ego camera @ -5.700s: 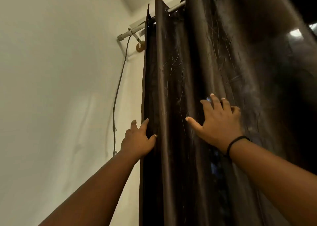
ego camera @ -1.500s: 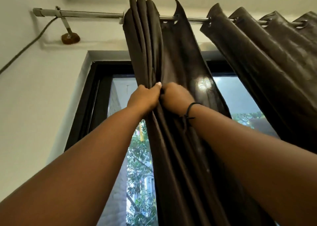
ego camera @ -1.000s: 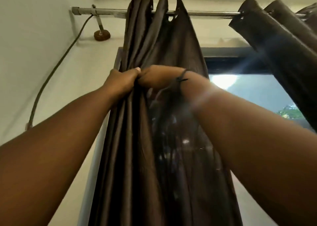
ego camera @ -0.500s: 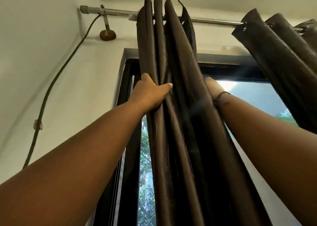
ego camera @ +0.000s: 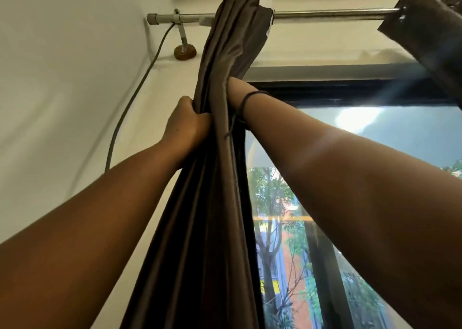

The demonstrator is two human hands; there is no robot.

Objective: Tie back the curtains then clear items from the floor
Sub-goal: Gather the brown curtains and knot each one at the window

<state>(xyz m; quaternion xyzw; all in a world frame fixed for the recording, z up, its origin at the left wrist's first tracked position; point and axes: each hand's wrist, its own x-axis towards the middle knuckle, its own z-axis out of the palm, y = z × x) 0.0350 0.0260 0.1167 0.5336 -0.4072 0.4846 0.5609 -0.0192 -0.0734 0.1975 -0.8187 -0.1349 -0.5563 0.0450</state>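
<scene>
A dark brown curtain (ego camera: 220, 191) hangs bunched into tight folds from a metal rod (ego camera: 325, 14) near the rod's left end. My left hand (ego camera: 186, 126) is shut on the left side of the bundle, high up. My right hand (ego camera: 235, 88) reaches behind the folds from the right; only its heel and the wrist with a thin black band show, the fingers are hidden by cloth. A second curtain panel (ego camera: 430, 36) hangs at the upper right.
A black-framed window (ego camera: 350, 88) with trees and buildings outside fills the right. A rod bracket (ego camera: 184, 49) and a grey cable (ego camera: 135, 96) run down the white wall on the left. The floor is out of view.
The curtain folds are gathered tighter and sit further left on the rod. My left hand has closed round the bundle, and my right hand has slid deeper behind the cloth.
</scene>
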